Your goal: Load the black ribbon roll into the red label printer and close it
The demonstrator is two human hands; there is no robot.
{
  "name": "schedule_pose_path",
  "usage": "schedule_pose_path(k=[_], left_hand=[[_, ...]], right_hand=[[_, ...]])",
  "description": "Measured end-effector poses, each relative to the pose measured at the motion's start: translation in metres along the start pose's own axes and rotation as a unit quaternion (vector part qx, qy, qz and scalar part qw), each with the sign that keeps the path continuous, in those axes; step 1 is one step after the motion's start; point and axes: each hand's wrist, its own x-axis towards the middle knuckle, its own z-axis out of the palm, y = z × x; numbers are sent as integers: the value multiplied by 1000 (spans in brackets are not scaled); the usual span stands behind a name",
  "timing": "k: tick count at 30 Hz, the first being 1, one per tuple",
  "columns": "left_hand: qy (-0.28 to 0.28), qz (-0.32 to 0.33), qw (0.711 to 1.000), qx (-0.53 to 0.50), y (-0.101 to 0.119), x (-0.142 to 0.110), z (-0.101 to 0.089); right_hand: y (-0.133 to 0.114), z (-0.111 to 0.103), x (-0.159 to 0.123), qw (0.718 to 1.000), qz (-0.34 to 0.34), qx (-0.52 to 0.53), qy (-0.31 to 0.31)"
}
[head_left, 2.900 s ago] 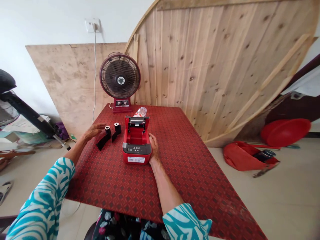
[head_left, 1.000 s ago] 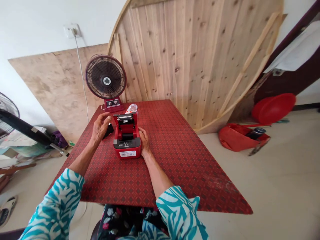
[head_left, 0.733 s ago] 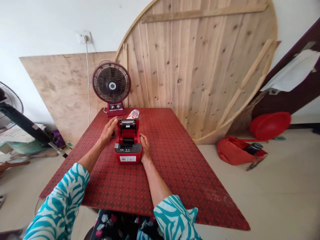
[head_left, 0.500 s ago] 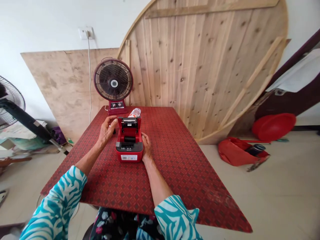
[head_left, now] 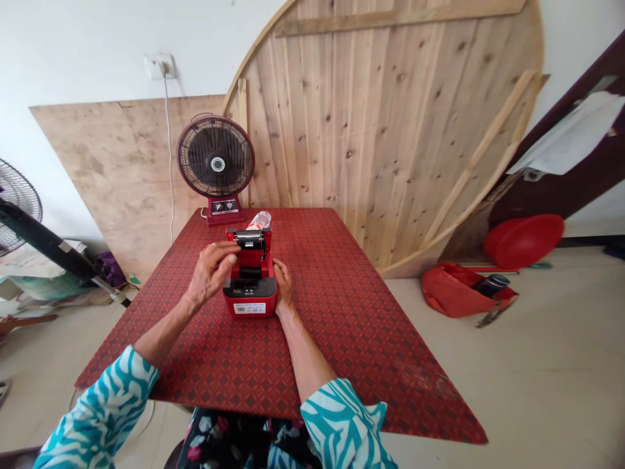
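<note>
Red and black, the label printer (head_left: 250,306) stands upright near the middle of the bench (head_left: 351,339), lid (head_left: 256,240) raised at its far side. A black roll (head_left: 250,273) sits in the bay. Right hand (head_left: 283,284): half-curled against the printer's right side; firmness of hold cannot be told. Left hand (head_left: 209,270): fingers bent, thumb a little apart, at the bay's left edge; contact and anything held cannot be made out. Clear plastic bottle (head_left: 261,220) lies just beyond the lid.

Judgement on practice: the right hand should brace the casing low, so that it cannot slide. The left hand should work lightly by fingertip, avoid forcing the lid's hinge, and leave the roll seated level.
</note>
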Motion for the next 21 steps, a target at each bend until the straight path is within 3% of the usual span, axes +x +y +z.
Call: schedule_pose_path(k=[2,3,7,11,17,21], left_hand=[[83,-47,995,-32,-13,17,-3],[91,-83,991,-51,-21,25,-2],[44,-180,969,-164,-45,39,8],[18,-181,956,-232,-53,32,15],[-16,-208,952,-225,-41,13,9],[1,-155,967,-203,-37,-2,9]], right_hand=[[2,0,1,1000,-1,8,1],[2,0,1,1000,-2,10,1],[3,-1,1,1000,-1,7,3],[4,-1,2,1000,1,14,-4],[0,-1,0,1000,-3,-2,8],[-2,0,-1,999,-33,-15,23]])
